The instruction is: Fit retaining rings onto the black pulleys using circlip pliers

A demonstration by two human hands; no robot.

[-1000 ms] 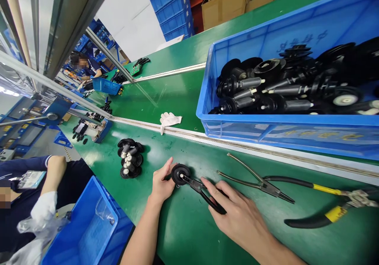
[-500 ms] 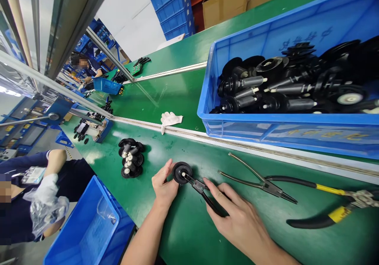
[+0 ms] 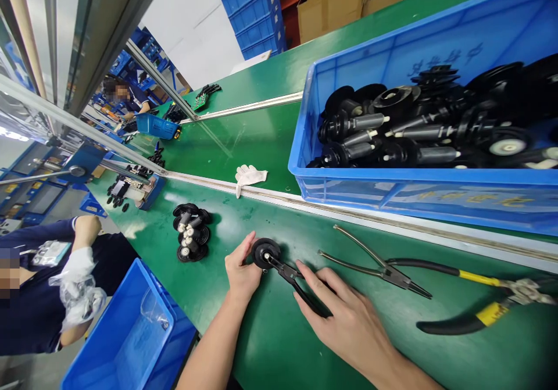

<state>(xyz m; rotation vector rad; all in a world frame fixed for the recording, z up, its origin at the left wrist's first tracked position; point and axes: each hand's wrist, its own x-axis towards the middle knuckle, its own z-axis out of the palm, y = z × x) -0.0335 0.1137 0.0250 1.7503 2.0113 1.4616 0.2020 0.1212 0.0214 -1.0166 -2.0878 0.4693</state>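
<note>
My left hand (image 3: 243,272) grips a round black wheel-like part (image 3: 260,249) with a pale centre, held over the green bench. Black-handled pliers (image 3: 286,271) are in my right hand (image 3: 344,314), and their tips meet the middle of that part. Most of the underside of the part is hidden by my left fingers. To the right of my right hand lie bare-metal long-nose pliers (image 3: 392,274), handles spread. Beyond them rests a larger pair of pliers with black and yellow handles (image 3: 488,315).
A blue crate (image 3: 405,188) of black parts stands at the back right. Several similar parts (image 3: 192,233) sit in a cluster on the left, near a white glove (image 3: 250,176). A second blue crate (image 3: 126,332) is lower left, beside a co-worker (image 3: 39,297).
Both hands keep their hold, with the pliers still at the part's centre. The view shifts slightly. The co-worker's hand holding clear plastic has moved a little to the right.
</note>
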